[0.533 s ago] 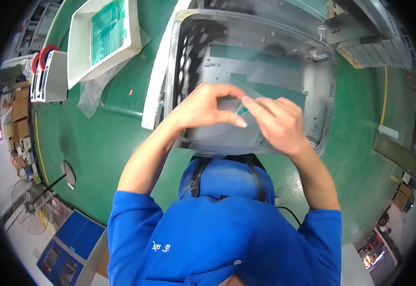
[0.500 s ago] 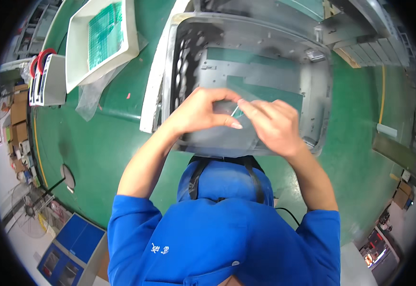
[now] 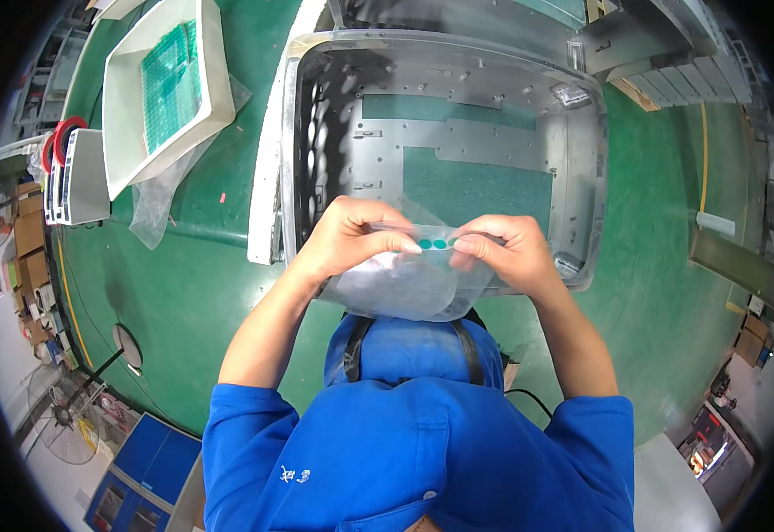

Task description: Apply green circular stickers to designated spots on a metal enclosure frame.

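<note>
Left hand (image 3: pixel 360 238) and right hand (image 3: pixel 513 255) are nearly closed, thumbs against fingers, pinching opposite ends of a clear strip (image 3: pixel 432 246) with green dots (image 3: pixel 424 244). It stretches between them above the near side of a grey metal case (image 3: pixel 449 37). Clear plastic (image 3: pixel 396 288) spreads just below; whether it joins the strip, I cannot tell. Leftward, a white tub (image 3: pixel 219 99) holds green sheets (image 3: pixel 172 89).
</note>
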Action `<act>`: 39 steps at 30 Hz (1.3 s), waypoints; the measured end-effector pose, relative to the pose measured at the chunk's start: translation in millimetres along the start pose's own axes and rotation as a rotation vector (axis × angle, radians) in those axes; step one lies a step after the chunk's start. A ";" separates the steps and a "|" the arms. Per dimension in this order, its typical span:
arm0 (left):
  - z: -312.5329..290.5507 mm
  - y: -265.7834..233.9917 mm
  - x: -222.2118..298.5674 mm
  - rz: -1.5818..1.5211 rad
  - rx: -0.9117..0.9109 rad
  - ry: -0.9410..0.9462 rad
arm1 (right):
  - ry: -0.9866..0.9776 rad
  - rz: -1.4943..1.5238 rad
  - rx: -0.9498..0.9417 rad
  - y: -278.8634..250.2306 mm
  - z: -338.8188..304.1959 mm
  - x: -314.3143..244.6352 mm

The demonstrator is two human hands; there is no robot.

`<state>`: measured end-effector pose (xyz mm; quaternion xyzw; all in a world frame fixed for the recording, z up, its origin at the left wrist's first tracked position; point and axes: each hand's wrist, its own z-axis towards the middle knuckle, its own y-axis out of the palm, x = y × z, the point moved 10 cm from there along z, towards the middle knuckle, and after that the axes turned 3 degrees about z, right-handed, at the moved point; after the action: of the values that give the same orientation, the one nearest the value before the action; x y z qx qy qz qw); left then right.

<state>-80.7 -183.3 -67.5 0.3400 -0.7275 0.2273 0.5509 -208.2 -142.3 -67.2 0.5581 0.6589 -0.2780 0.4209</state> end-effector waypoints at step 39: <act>64.7 -3.9 -52.7 0.084 0.299 -0.218 | -0.634 -0.645 0.220 -40.7 52.5 -22.4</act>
<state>-111.1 -218.6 -136.8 0.4100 -0.7547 0.3173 0.4021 -234.4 -206.4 -77.9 0.2536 0.6041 -0.6198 0.4320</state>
